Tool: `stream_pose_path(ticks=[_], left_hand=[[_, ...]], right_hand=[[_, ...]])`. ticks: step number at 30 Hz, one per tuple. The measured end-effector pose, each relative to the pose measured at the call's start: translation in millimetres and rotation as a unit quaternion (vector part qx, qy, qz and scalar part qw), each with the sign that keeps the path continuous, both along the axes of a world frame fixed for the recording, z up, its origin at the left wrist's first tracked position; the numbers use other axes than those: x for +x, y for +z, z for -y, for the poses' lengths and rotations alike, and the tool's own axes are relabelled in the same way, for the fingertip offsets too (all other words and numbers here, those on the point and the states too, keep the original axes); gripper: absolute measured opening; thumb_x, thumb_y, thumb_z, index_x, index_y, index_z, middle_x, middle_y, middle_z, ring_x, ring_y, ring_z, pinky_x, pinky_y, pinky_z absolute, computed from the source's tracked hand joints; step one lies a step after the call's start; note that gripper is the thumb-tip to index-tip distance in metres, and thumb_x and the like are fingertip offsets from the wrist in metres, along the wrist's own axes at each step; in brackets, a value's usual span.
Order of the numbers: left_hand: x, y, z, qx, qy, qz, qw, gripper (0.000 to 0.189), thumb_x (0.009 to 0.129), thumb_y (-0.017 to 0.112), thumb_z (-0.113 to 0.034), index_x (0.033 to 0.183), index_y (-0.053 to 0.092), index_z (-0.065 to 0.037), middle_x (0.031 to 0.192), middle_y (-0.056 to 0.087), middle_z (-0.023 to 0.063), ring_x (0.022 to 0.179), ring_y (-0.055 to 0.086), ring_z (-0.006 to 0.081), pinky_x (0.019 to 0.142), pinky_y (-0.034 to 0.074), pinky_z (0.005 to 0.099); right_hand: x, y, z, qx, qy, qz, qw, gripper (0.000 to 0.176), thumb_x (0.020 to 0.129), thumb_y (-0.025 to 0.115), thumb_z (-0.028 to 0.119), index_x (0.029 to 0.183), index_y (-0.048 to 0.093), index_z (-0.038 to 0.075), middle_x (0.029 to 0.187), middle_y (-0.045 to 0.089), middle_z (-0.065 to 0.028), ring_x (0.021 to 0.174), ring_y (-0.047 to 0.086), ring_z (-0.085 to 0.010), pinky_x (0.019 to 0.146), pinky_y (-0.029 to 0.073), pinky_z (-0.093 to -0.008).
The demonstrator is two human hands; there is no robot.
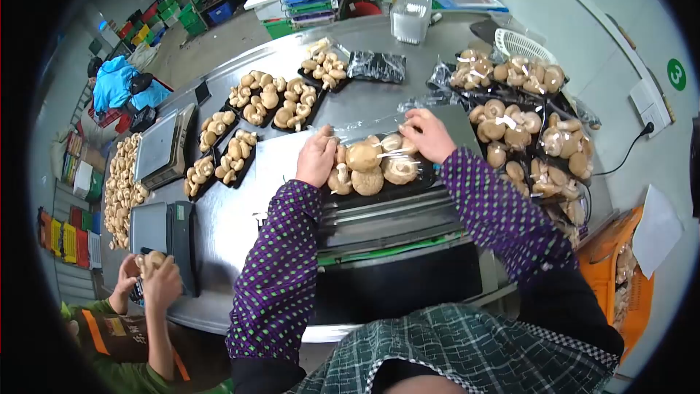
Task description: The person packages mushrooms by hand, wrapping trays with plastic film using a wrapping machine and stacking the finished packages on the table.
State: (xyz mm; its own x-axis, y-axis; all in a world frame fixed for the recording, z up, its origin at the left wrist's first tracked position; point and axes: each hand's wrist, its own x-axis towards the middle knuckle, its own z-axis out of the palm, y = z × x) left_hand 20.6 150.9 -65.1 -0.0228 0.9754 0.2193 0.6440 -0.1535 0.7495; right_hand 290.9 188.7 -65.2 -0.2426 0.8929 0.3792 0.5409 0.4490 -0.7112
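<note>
A black tray of brown-capped mushrooms (367, 181) lies in front of me on the wrapping machine (386, 226). Bright streaks over the caps show clear plastic film (357, 130) at the tray, stretching between my hands along its far side. At the tray's far left corner, my left hand (316, 157) is closed with its fingers curled on the film. My right hand (429, 136) pinches the film at the far right corner, thumb and fingers together. The fingertips of both hands are partly hidden by mushrooms and film.
Wrapped mushroom trays (510, 124) are piled on the right. Unwrapped trays (295, 102) stand at the back left, near a scale (166, 147) and loose mushrooms (122, 190). A co-worker's hands (157, 277) hold mushrooms at lower left. An orange crate (636, 299) stands at right.
</note>
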Motion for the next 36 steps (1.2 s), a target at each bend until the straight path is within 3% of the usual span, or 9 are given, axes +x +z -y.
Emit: stream_pose_path(ticks=[5,9,15,19,21,25,29,33,36], left_hand=[[-10,54,26,-0.255,-0.07,0.212,0.941,0.042,0.092,0.046,-0.037,0.105,0.06,0.0,0.101,0.062,0.0122,0.094,0.057,0.0188,0.081,0.044,0.0284],[1,86,93,-0.326,0.005,0.249,0.912,0.054,0.091,0.043,-0.049,0.082,0.059,0.001,0.054,0.049,0.0009,0.043,0.041,0.0068,0.04,0.033,0.0228],[23,145,262,-0.213,-0.167,0.204,0.941,0.033,0.09,0.048,-0.026,0.087,0.06,0.004,0.059,0.053,0.0027,0.055,0.048,0.0091,0.052,0.04,0.0247],[25,67,276,-0.458,-0.07,0.203,0.863,0.046,0.092,0.049,-0.041,0.09,0.063,0.004,0.061,0.051,-0.0056,0.053,0.044,0.007,0.049,0.038,0.0255],[18,41,277,-0.423,0.048,0.215,0.879,0.041,0.091,0.052,-0.041,0.084,0.064,-0.003,0.062,0.049,-0.0091,0.049,0.037,0.0024,0.043,0.029,0.0206],[-11,38,280,-0.166,0.229,0.28,0.917,0.022,0.087,0.061,-0.026,0.086,0.064,-0.005,0.066,0.053,-0.0063,0.051,0.037,0.0006,0.045,0.027,0.0162],[-19,8,310,-0.148,0.095,0.243,0.954,0.017,0.093,0.051,-0.016,0.085,0.057,-0.001,0.076,0.057,0.0007,0.076,0.05,0.0076,0.074,0.038,0.0214],[-1,-3,309,-0.109,0.138,0.506,0.844,0.02,0.096,0.047,-0.021,0.08,0.048,-0.008,0.064,0.04,-0.0035,0.06,0.04,0.0046,0.052,0.035,0.0207],[6,28,333,-0.101,0.29,0.414,0.857,0.013,0.096,0.045,-0.018,0.085,0.048,-0.009,0.075,0.04,-0.0052,0.054,0.034,0.0016,0.043,0.027,0.0187]], right_hand=[[4,42,7,-0.022,0.07,0.026,0.997,0.021,0.086,0.057,0.021,0.083,0.054,0.001,0.086,0.06,-0.0182,0.081,0.059,-0.0344,0.069,0.046,-0.0391],[9,87,70,0.026,0.091,-0.028,0.995,0.014,0.086,0.057,0.014,0.085,0.05,0.002,0.07,0.057,-0.0206,0.063,0.057,-0.0387,0.053,0.043,-0.0402],[54,134,240,0.111,0.2,-0.031,0.973,0.01,0.079,0.058,-0.002,0.087,0.052,0.001,0.074,0.061,-0.0109,0.064,0.06,-0.0243,0.054,0.045,-0.0312],[55,55,267,-0.199,0.133,0.018,0.971,0.01,0.083,0.057,0.004,0.092,0.052,0.001,0.076,0.062,-0.0093,0.065,0.061,-0.0213,0.058,0.046,-0.0267],[70,29,260,-0.437,0.043,-0.148,0.886,0.021,0.086,0.061,0.015,0.093,0.055,-0.003,0.073,0.061,-0.0057,0.063,0.058,-0.0099,0.055,0.046,-0.0237],[91,13,274,-0.454,-0.018,-0.249,0.855,0.017,0.09,0.057,0.015,0.091,0.058,-0.002,0.071,0.059,-0.0032,0.06,0.056,-0.0087,0.054,0.046,-0.0213],[82,-8,289,-0.397,-0.087,-0.31,0.859,0.014,0.091,0.055,0.013,0.091,0.057,0.0,0.067,0.057,-0.0017,0.053,0.052,-0.0058,0.047,0.042,-0.0195],[52,-12,278,-0.315,-0.101,-0.294,0.897,0.011,0.09,0.052,0.011,0.084,0.052,0.001,0.063,0.05,0.0009,0.051,0.044,-0.0045,0.045,0.034,-0.0197],[87,10,290,-0.408,-0.124,-0.298,0.854,0.011,0.091,0.051,0.013,0.084,0.051,0.005,0.056,0.041,0.0044,0.043,0.035,-0.0032,0.037,0.025,-0.0191]])
